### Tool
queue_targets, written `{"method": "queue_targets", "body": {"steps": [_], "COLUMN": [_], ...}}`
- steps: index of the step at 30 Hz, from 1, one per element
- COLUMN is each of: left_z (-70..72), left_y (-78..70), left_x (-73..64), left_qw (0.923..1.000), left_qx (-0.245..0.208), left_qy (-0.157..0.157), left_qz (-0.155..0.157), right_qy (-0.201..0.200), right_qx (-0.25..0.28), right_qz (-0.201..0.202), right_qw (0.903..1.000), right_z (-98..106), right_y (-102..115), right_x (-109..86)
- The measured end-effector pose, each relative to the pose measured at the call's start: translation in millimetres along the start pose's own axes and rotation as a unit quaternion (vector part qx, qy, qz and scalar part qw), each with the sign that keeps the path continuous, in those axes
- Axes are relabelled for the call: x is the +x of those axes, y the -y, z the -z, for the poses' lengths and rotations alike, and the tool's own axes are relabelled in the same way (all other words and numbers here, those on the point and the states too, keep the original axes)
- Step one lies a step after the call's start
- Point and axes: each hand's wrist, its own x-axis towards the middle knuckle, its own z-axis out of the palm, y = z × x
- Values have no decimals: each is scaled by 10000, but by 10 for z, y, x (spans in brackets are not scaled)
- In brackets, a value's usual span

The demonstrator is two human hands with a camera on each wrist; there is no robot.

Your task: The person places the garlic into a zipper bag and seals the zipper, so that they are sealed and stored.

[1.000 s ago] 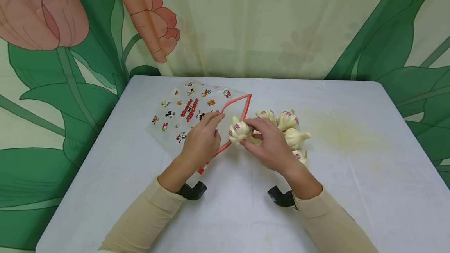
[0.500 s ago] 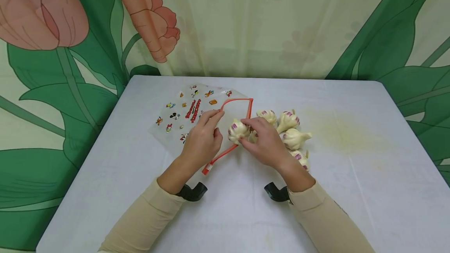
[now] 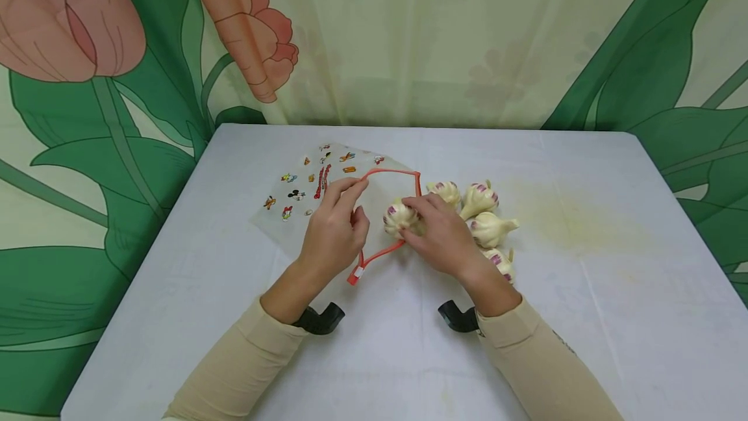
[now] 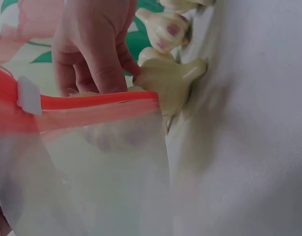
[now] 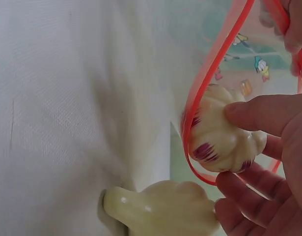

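Note:
A clear zip bag (image 3: 274, 221) with cartoon prints and a red zip rim lies tilted left of centre, its mouth spread and facing right. My left hand (image 3: 334, 229) pinches the upper side of that rim. Between thumb and fingers, my right hand (image 3: 441, 239) holds a purple-streaked garlic bulb (image 3: 398, 218) at the bag's mouth. In the right wrist view the garlic bulb (image 5: 222, 130) is partly behind the red rim (image 5: 205, 81), inside the opening. The left wrist view shows the bulb only faintly through the bag film (image 4: 111, 187).
Several more garlic bulbs (image 3: 491, 230) are grouped just right of my right hand, some partly hidden by it. A white slider (image 4: 29, 96) sits at one end of the red zip. The white-covered table (image 3: 584, 343) ends at a printed curtain (image 3: 438, 51) behind.
The bag's mouth has opened wider and its near corner has shifted right and slightly up. The held garlic bulb has gone from in front of the rim to within the mouth.

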Motion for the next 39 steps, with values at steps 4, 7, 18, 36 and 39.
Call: {"method": "queue_targets", "body": {"steps": [4,7,18,36,39], "left_z": [-7,-7,-29,-16,-14], "left_y": [-6,-17,-30,-60,-62], "left_x": [-2,-4,-13,-7,-11], "left_qw": [9999,9998,9995,9985,9984], "left_qx": [-65,-87,-165,-302,-327], "left_qy": [91,160,235,380,381], "left_qz": [3,25,116,261,246], "right_qy": [-92,-317,-115,808,881], "right_qx": [-2,60,60,455,385], "right_qz": [98,186,380,-298,-319], "right_qw": [9999,9993,9992,9952,9949], "right_z": [-4,-10,-84,-266,-290], "right_y": [21,55,178,330,322], "right_x": [12,28,111,253,296]}}
